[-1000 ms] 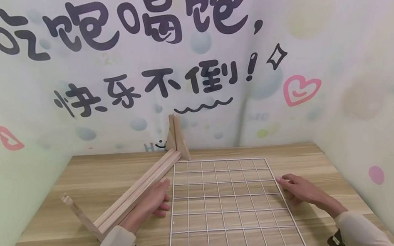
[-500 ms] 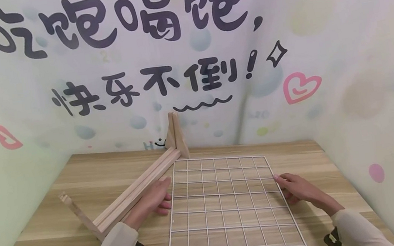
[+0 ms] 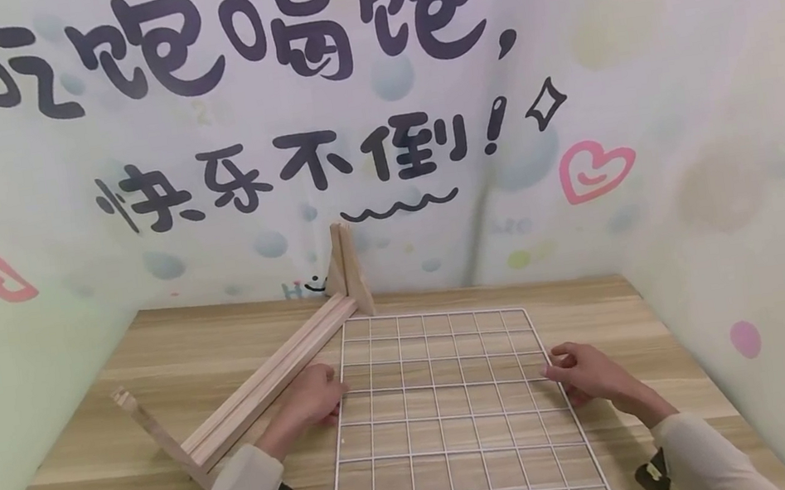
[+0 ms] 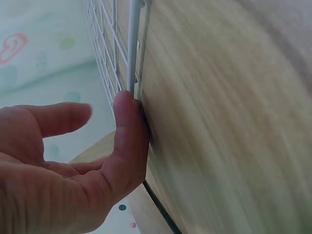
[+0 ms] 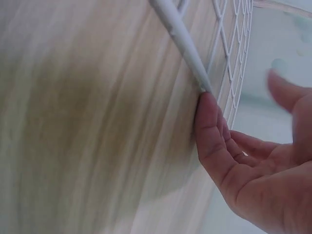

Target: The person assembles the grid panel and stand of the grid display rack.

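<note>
A white wire grid panel (image 3: 454, 412) lies on the wooden table (image 3: 648, 351). At its left rim, my left hand (image 3: 311, 395) touches the wire with bent fingers. The left wrist view shows fingertips (image 4: 126, 100) against the rim rod (image 4: 132, 53), the thumb apart from it. My right hand (image 3: 595, 375) is at the right rim. In the right wrist view its fingertips (image 5: 208, 105) meet the rim rod (image 5: 183, 41), and the blurred thumb (image 5: 282, 92) stands away. Neither hand's fingers close round the wire.
Left of the grid stands a wooden frame: a double-railed bar (image 3: 269, 384) with an upright grooved end piece (image 3: 347, 272) at the far end and another upright (image 3: 150, 425) at the near end. Its far end is close to the grid's far left corner. A printed wall sheet (image 3: 374, 113) rises behind the table.
Both hands have come in to the grid's rims. The left fingers, straighter before, have bent towards the wire, and the right thumb has moved over the rim. The grid looks unmoved.
</note>
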`<state>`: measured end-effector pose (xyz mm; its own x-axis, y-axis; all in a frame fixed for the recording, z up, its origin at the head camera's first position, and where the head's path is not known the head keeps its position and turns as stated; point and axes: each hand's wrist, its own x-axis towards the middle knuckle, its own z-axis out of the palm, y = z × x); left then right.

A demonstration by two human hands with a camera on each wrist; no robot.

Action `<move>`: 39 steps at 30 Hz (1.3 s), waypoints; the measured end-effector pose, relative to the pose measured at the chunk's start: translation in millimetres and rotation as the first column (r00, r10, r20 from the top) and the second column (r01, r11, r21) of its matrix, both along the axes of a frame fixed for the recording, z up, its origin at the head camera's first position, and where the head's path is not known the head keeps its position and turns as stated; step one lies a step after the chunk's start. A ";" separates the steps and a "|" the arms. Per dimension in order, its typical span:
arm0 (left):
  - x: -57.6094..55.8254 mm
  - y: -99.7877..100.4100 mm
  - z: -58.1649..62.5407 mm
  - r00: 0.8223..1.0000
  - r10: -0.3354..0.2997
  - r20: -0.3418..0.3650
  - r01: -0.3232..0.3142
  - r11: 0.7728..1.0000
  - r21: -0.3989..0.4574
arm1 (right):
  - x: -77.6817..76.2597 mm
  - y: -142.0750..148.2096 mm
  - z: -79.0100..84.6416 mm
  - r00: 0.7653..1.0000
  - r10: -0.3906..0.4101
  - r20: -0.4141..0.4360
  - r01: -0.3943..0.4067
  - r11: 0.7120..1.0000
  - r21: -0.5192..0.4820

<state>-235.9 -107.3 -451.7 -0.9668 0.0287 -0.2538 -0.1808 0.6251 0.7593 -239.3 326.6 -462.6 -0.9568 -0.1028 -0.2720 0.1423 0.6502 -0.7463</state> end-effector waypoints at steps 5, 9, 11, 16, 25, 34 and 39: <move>-1.6 0.1 -6.3 0.998 -0.019 -0.063 0.015 0.998 -0.062 | -0.3 -2.4 -2.6 0.998 -0.020 -0.057 0.024 0.998 0.065; -3.0 0.7 -10.6 0.992 -0.043 -0.117 0.029 0.992 -0.119 | -1.2 -5.2 -5.8 0.995 -0.031 -0.095 0.041 0.993 0.108; -4.5 1.7 -12.1 0.987 -0.061 -0.147 0.036 0.985 -0.168 | -1.4 -5.7 -6.8 0.993 -0.022 -0.113 0.035 0.993 0.117; -7.1 4.6 -13.3 0.978 -0.094 -0.186 0.043 0.965 -0.259 | -1.3 -6.5 -8.8 0.992 -0.021 -0.125 0.036 0.992 0.118; -4.1 13.5 -11.4 0.982 -0.116 -0.150 0.061 0.942 -0.331 | 2.1 -6.4 -5.8 0.992 -0.010 -0.127 0.026 0.992 0.125; -1.5 15.5 -9.5 0.978 -0.129 -0.164 0.068 0.940 -0.334 | 4.2 -5.3 -5.3 0.990 -0.005 -0.142 0.023 0.992 0.127; -2.8 11.1 -13.8 0.975 -0.133 -0.178 0.067 0.939 -0.336 | 5.2 -4.9 -7.4 0.992 -0.027 -0.124 0.038 0.995 0.090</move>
